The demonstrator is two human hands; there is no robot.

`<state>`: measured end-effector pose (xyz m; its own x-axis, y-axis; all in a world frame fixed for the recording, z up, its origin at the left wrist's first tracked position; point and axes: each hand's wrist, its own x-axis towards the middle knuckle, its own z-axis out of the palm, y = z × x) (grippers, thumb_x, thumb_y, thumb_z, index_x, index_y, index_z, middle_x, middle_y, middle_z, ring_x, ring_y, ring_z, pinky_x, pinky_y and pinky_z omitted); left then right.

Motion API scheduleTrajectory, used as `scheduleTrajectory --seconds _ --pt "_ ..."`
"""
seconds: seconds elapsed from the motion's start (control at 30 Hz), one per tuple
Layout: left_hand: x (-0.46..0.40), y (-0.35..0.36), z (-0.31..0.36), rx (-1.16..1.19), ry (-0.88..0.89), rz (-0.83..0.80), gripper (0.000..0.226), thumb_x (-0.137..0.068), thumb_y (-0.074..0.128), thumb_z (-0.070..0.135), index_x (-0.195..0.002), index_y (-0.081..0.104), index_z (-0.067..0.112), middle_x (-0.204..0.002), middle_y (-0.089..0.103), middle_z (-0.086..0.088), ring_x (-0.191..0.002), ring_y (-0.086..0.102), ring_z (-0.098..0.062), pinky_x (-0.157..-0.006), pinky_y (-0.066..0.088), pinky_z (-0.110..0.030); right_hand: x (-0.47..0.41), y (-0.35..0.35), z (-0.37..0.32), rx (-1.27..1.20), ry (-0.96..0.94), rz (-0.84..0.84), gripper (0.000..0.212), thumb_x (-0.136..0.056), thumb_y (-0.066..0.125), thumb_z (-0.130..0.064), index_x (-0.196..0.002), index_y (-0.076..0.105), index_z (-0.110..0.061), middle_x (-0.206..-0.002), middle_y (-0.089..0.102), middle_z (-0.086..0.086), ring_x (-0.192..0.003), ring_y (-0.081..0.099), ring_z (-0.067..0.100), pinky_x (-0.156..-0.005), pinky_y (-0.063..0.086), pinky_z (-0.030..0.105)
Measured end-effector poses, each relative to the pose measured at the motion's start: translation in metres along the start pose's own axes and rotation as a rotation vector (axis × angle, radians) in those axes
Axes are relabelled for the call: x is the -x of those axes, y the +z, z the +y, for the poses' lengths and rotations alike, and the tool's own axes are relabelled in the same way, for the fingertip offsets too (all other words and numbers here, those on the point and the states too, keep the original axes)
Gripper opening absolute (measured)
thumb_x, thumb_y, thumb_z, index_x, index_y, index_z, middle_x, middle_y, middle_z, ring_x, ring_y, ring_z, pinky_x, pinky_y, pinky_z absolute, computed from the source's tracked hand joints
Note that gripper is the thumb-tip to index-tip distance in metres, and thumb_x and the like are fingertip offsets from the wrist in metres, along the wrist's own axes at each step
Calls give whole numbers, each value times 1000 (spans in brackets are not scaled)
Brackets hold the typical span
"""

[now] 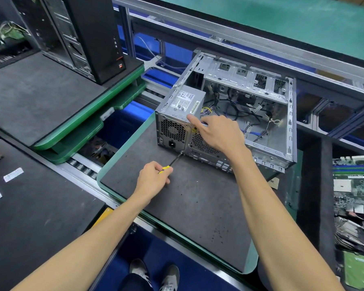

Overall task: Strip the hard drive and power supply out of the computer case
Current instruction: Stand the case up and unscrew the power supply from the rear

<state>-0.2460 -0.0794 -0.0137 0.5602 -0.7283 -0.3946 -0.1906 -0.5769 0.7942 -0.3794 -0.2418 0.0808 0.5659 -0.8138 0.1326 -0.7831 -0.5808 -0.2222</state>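
An open grey computer case (267, 89) lies on its side on a dark mat, rear panel facing me. The silver power supply (184, 101) sits in its near left corner, label up, loose cables (235, 110) behind it. My left hand (153, 179) grips a yellow-handled screwdriver (172, 162) whose tip meets the case's rear panel just below the power supply. My right hand (216, 133) rests on the case's rear edge, index finger pressing the power supply's top near edge. No hard drive is plainly visible inside the case.
The mat sits on a green-edged tray (118, 152). A black tower case (80, 34) stands on stacked trays at the back left. Circuit boards (353, 185) lie at the right. A roller conveyor (82, 166) runs to the left, and my shoes (153, 274) show below.
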Motion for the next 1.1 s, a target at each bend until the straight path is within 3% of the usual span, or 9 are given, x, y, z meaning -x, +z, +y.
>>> scheduleTrajectory --seconds 0.1,0.17,0.37,0.47,0.63,0.73,0.83,0.97,1.1 --pt "-2 0 3 40 -112 -79 47 -104 44 44 -81 66 9 -58 62 2 -43 43 -12 -43 32 -19 0 1 -1 6 -14 -4 77 -93 13 -80 -59 46 -19 -55 55 2 -55 52 21 -57 35 35" --pt "-3 1 4 24 -127 -92 48 -105 39 45 -79 60 10 -64 51 -4 -48 39 -19 -46 30 -21 0 2 0 17 -20 -3 81 -93 13 -80 -63 53 -17 -55 56 3 -56 55 22 -56 36 33" --pt "1 1 -2 -73 32 26 32 -89 70 41 -92 52 15 -83 63 2 -75 55 -18 -60 39 -32 -1 3 2 39 -29 -1 81 -93 12 -81 -72 65 -23 -57 58 0 -61 58 23 -60 38 36" --pt "-2 1 1 41 -19 -28 30 -97 59 38 -87 58 10 -68 71 2 -57 49 -19 -52 41 -27 -1 3 3 35 -19 -4 80 -92 14 -82 -79 69 -25 -60 59 -1 -66 60 27 -62 37 36" --pt "-2 3 7 199 -217 -173 42 -106 37 37 -85 62 10 -55 51 1 -37 30 -10 -36 20 -18 -2 3 3 34 -22 -3 83 -91 16 -83 -92 74 -24 -69 65 1 -69 57 28 -64 35 37" --pt "1 5 5 99 -104 -136 41 -97 57 46 -80 46 10 -66 46 -6 -48 35 -17 -43 25 -23 -2 3 3 25 -19 -7 82 -90 15 -83 -93 74 -26 -73 66 1 -71 56 29 -64 35 37" --pt "4 7 3 -30 -54 -46 32 -87 74 33 -92 48 15 -83 60 -7 -62 47 -19 -50 36 -27 -2 3 3 29 -17 -6 82 -90 14 -84 -88 73 -26 -70 63 -1 -71 56 28 -65 36 37" --pt "2 7 11 276 -145 -38 22 -85 76 11 -88 55 6 -69 69 -11 -41 45 -13 -38 36 -22 -2 3 3 32 -4 -15 85 -90 15 -84 -94 74 -24 -74 67 1 -70 54 28 -63 34 36" --pt "2 3 20 401 -244 -159 21 -92 71 19 -96 60 1 -73 75 -13 -35 45 -10 -34 36 -19 -2 3 2 43 -10 -8 86 -90 16 -85 -96 75 -23 -74 67 2 -67 53 27 -58 31 35"
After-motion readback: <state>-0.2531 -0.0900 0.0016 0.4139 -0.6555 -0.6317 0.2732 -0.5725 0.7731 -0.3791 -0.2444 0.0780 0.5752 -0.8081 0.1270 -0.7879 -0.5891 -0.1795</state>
